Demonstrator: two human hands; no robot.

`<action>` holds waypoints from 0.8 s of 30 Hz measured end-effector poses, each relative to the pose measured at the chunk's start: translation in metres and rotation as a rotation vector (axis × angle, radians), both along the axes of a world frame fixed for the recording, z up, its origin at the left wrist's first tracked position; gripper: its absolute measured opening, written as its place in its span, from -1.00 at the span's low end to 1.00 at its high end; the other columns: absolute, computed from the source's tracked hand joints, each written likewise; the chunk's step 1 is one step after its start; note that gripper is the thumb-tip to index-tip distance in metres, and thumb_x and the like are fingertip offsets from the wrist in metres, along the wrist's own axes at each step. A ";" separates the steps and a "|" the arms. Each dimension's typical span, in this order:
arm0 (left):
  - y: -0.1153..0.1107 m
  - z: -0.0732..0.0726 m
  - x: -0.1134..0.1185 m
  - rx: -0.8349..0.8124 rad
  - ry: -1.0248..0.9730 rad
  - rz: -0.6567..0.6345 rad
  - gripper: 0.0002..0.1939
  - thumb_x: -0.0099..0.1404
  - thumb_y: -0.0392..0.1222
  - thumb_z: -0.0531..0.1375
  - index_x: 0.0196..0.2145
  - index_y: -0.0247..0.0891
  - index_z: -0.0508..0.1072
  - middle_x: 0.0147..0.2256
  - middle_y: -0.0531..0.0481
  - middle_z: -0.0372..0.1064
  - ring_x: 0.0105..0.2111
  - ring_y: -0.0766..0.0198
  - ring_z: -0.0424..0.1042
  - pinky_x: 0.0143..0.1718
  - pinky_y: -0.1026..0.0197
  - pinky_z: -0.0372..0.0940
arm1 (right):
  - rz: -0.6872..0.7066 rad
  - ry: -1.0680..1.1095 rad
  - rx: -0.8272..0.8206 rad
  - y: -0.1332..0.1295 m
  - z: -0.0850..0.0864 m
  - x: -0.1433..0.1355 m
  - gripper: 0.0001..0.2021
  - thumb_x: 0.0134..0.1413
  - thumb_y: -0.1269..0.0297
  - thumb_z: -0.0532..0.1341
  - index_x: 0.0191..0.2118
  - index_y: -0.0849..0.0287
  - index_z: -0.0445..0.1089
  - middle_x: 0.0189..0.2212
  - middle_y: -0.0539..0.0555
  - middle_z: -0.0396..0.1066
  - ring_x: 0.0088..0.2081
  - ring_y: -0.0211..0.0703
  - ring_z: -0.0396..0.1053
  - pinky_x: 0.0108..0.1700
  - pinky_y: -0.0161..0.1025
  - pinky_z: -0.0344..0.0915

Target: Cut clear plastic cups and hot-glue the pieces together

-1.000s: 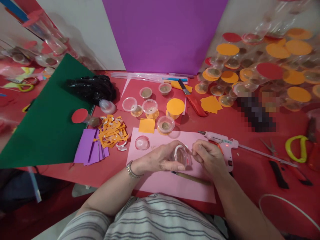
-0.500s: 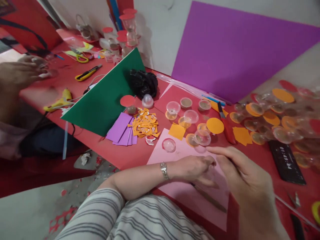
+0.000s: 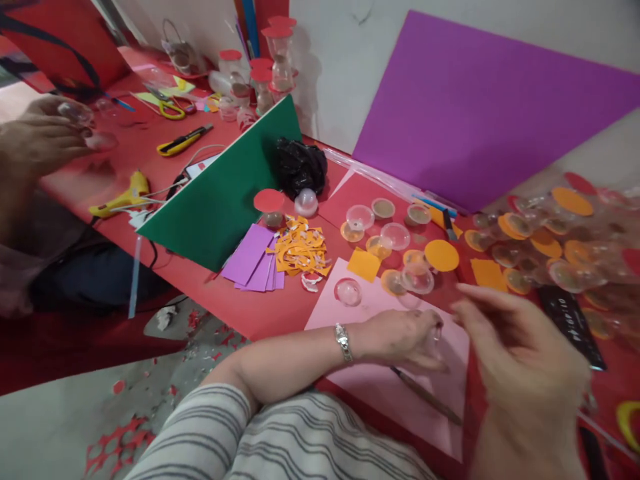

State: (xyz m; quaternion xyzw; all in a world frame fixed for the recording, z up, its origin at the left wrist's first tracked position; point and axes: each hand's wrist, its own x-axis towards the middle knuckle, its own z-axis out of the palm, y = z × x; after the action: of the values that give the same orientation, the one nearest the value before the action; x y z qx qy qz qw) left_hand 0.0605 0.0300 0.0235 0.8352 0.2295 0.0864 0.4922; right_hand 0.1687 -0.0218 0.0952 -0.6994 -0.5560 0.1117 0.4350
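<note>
My left hand (image 3: 405,335), with a metal watch on its wrist, is closed around a small clear plastic cup (image 3: 436,339) above a pink sheet (image 3: 345,373). The fingers partly hide the cup. To its right is my right hand (image 3: 520,340), slightly blurred, thumb and forefinger a little apart and nothing visible between them. A slim tool with a brown handle (image 3: 433,398) lies on the pink sheet below my left hand. Near the sheet's far corner rests a clear dome with a red rim (image 3: 348,292). Just beyond stand clear cups (image 3: 418,278) and an orange disc (image 3: 441,255).
A green board (image 3: 225,193) stands to the left, near purple cards (image 3: 250,253) and orange scraps (image 3: 300,250). Many filled cups (image 3: 570,273) crowd the right, by a black timer (image 3: 570,323). Another person's hand (image 3: 45,137) is at far left, beyond a yellow glue gun (image 3: 123,195).
My right hand has drawn back to the right, away from the cups and my left hand. The left hand keeps its hold. The whole view has shifted slightly.
</note>
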 end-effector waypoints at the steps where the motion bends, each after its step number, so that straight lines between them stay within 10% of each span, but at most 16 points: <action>1: 0.000 0.000 -0.003 -0.020 -0.009 -0.002 -0.37 0.19 -0.03 0.32 0.10 -0.34 0.22 -0.11 -0.19 0.45 -0.16 0.03 0.49 -0.21 0.14 0.36 | -0.133 0.005 0.023 -0.013 0.000 0.016 -0.71 0.05 0.06 0.32 -0.18 0.14 0.53 -0.39 0.09 0.51 -0.44 -0.15 0.42 -0.38 -0.20 0.34; 6: -0.002 0.004 -0.005 -0.278 -0.134 0.083 -0.40 0.08 -0.05 0.41 0.00 -0.28 0.30 -0.21 -0.05 0.41 -0.32 0.24 0.42 -0.28 0.24 0.32 | -0.471 0.017 -0.221 -0.069 -0.028 0.089 -0.58 -0.17 -0.14 0.28 -0.32 0.12 0.41 -0.44 0.10 0.42 -0.45 -0.06 0.36 -0.36 -0.07 0.32; 15: -0.006 0.004 -0.002 -0.529 -0.334 0.197 -0.41 0.01 -0.14 0.43 -0.04 -0.25 0.31 -0.13 -0.08 0.37 -0.17 0.21 0.39 -0.14 0.19 0.33 | -0.435 -0.240 -0.465 -0.096 -0.101 0.108 -0.38 -0.03 -0.38 0.01 -0.24 0.14 0.32 -0.34 0.23 0.47 -0.32 0.15 0.43 -0.37 -0.06 0.26; 24: -0.005 0.010 -0.005 -0.425 -0.374 0.193 -0.49 0.12 -0.11 0.36 -0.02 -0.24 0.30 -0.09 -0.10 0.34 -0.16 0.19 0.39 -0.08 0.12 0.33 | -0.494 0.230 -0.387 -0.095 -0.086 0.110 -0.48 -0.14 -0.21 0.21 -0.20 0.15 0.36 -0.48 0.09 0.45 -0.49 -0.01 0.42 -0.42 -0.11 0.33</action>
State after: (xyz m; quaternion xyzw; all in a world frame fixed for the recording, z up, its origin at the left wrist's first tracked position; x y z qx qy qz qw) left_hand 0.0552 0.0246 0.0335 0.6572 0.2261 0.2352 0.6794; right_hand 0.2786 -0.1169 0.0087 -0.8655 -0.2853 0.1844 0.3680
